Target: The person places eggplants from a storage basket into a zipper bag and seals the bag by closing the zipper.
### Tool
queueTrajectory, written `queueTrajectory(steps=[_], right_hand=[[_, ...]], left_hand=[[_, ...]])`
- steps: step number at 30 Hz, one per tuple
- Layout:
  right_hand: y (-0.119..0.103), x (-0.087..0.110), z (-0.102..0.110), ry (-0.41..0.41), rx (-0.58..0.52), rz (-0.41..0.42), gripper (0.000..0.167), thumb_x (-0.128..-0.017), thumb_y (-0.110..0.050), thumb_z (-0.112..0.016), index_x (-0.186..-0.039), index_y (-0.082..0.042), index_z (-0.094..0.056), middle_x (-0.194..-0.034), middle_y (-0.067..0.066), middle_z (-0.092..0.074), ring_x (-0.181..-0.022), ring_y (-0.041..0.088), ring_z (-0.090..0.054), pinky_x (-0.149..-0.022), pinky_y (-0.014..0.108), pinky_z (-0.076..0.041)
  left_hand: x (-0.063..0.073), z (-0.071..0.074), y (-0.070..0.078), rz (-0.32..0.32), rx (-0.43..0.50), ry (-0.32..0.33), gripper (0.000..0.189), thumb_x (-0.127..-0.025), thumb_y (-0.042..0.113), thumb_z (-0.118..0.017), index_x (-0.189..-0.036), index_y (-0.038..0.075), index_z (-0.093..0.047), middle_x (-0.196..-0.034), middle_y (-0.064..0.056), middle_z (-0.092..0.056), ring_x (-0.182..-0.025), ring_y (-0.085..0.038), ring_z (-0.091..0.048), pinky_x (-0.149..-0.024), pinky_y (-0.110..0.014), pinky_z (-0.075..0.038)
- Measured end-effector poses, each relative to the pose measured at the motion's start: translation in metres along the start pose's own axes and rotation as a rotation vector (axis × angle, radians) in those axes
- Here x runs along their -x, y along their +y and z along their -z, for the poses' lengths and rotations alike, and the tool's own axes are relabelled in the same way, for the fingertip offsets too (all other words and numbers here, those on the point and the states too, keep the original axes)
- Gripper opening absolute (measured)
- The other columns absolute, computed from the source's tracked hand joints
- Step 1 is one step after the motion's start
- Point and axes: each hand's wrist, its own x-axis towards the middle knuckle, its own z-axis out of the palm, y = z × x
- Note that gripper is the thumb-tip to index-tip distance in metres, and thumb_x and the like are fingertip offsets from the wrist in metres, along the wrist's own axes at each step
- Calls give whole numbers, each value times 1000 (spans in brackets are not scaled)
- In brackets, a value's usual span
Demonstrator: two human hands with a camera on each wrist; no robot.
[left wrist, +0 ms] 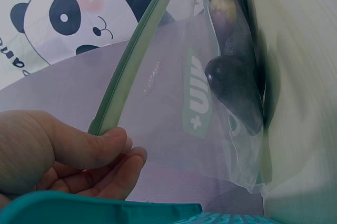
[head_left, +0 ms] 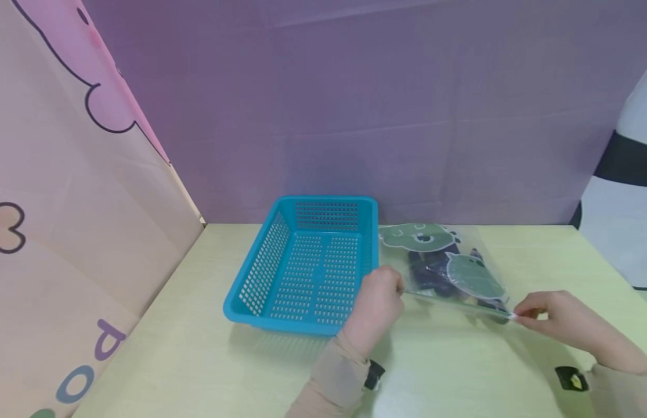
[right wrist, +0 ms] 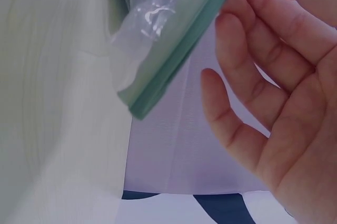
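A clear zip bag (head_left: 425,238) with green printed patches lies to the right of the basket, its green zip edge (left wrist: 131,58) toward the person. Inside are several dark purple eggplants (left wrist: 234,82), seen through the plastic. My left hand (head_left: 378,299) pinches the left end of the zip edge between thumb and fingers, beside the basket's right front corner. At the other end, my right hand (head_left: 568,322) pinches the zip edge near a small white piece. In the right wrist view, the lower fingers of that hand are loosely bent, away from the strip.
An upright turquoise basket (head_left: 250,316) with perforated walls and nothing in it stands left of the bag on the pale table (head_left: 182,354). A purple cloth backdrop (head_left: 354,116) rises behind, with printed cloth (head_left: 67,203) at the left side.
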Motion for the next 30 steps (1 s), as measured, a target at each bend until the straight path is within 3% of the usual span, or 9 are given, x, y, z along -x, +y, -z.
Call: queueTrajectory(steps=[20,30], right_hand=[[3,4,2,-25,2,-46,14,-69,-6,-79,-77,-15,-71,-72,-21,-63,-66,-13,-49,-55,20,-47],[6,5,2,-6,6,-27,16,-68,-5,-80,-76,-15,-71,-72,-22,-62,-66,-12,-50,-54,20,-47]], left_hand=[[0,1,1,13,14,-20,25,-63,-15,-63,-76,5,-71,-78,-2,-65,-72,-15,-62,-60,-17,-48],[-1,1,0,13,23,-18,27,-62,-16,-62,-74,6,-70,-77,-2,-65,-71,-15,-61,-59,-17,-48]])
